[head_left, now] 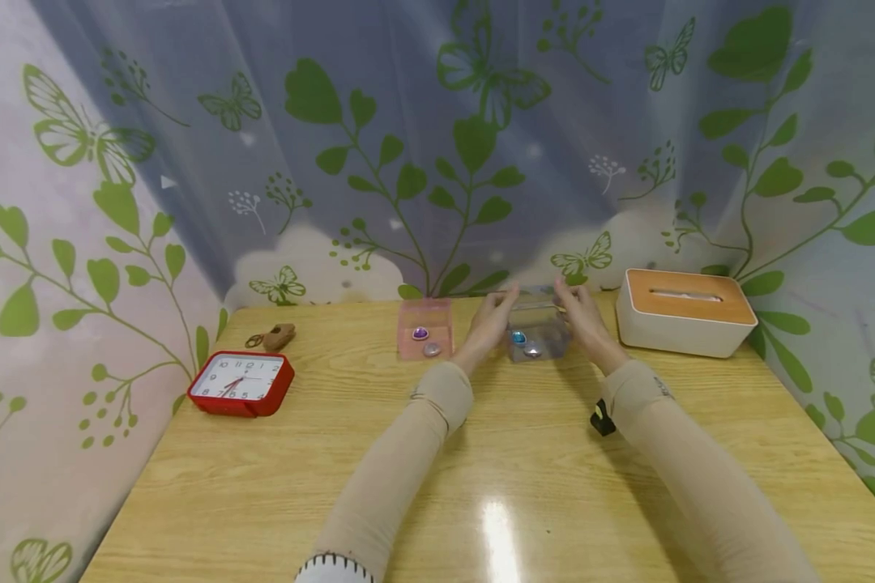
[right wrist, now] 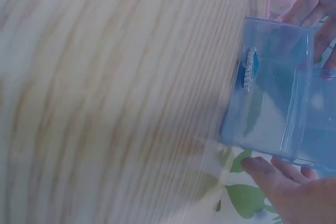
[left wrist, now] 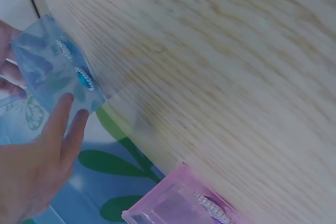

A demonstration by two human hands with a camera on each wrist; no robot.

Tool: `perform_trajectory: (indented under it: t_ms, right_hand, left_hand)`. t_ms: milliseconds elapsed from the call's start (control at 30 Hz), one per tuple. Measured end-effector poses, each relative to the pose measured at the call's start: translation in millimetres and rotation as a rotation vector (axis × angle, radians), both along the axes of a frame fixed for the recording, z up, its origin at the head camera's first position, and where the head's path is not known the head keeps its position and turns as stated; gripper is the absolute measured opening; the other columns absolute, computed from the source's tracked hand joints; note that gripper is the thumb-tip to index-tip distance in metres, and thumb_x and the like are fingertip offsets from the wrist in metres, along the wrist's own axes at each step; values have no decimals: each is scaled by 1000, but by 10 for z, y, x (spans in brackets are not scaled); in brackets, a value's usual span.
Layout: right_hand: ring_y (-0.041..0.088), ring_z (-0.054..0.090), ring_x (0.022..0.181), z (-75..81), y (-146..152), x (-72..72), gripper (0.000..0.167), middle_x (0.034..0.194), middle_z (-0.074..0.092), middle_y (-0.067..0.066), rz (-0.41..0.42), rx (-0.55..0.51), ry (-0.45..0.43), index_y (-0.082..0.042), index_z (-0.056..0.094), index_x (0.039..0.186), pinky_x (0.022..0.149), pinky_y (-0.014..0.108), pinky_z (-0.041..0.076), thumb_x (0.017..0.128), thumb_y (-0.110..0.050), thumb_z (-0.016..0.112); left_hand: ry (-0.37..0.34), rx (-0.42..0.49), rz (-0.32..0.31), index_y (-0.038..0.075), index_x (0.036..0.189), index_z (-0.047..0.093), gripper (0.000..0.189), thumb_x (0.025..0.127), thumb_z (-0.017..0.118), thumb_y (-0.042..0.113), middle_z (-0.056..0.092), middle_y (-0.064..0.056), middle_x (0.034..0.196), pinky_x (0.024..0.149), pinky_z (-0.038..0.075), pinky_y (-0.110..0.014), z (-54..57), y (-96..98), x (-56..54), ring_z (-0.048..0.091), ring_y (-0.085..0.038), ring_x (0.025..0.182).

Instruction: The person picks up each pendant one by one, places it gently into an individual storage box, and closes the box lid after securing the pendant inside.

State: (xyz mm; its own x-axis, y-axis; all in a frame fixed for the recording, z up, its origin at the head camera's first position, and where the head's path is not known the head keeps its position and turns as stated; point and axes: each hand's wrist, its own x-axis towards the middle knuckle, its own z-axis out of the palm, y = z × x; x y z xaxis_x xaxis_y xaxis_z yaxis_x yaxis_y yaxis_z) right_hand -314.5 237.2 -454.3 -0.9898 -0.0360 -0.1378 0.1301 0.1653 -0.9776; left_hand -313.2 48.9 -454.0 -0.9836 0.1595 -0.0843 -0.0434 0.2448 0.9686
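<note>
Both hands are at a see-through blue box (head_left: pixel 538 344) near the back of the table. A blue gem (head_left: pixel 518 338) and a clear gem (head_left: pixel 531 351), both silver-edged, show through its walls. My left hand (head_left: pixel 490 324) is at the left side, its straight fingers (left wrist: pixel 59 124) right at the box wall. On the right side is my right hand (head_left: pixel 586 320), with extended fingertips (right wrist: pixel 258 165) along the box edge. A translucent lid-like panel (right wrist: pixel 323 121) extends behind the box body. To the left stands a pink box (head_left: pixel 424 308) with a purple gem (head_left: pixel 420 333) and a pale gem (head_left: pixel 432 349).
A white tissue box (head_left: pixel 671 328) with a wooden top stands at the back right. A red alarm clock (head_left: pixel 241 385) and a brown key fob (head_left: pixel 279 336) are at the left. Below the right wrist lies a small black object (head_left: pixel 602 419). A patterned curtain (head_left: pixel 379 202) hangs behind the table.
</note>
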Motion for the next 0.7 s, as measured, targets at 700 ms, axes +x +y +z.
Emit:
perform_trajectory:
  t_ms: [700]
  right_hand:
    - [51,36,152,-33,230,76,67,165,36,31,203,474,217,2,29,163,126,67,31,116,-45,31]
  left_hand:
    - [151,-271,-100,11,154,52,53,112,49,43,54,-12,160,124,45,-48,-21,-71,-23,52,-34,148]
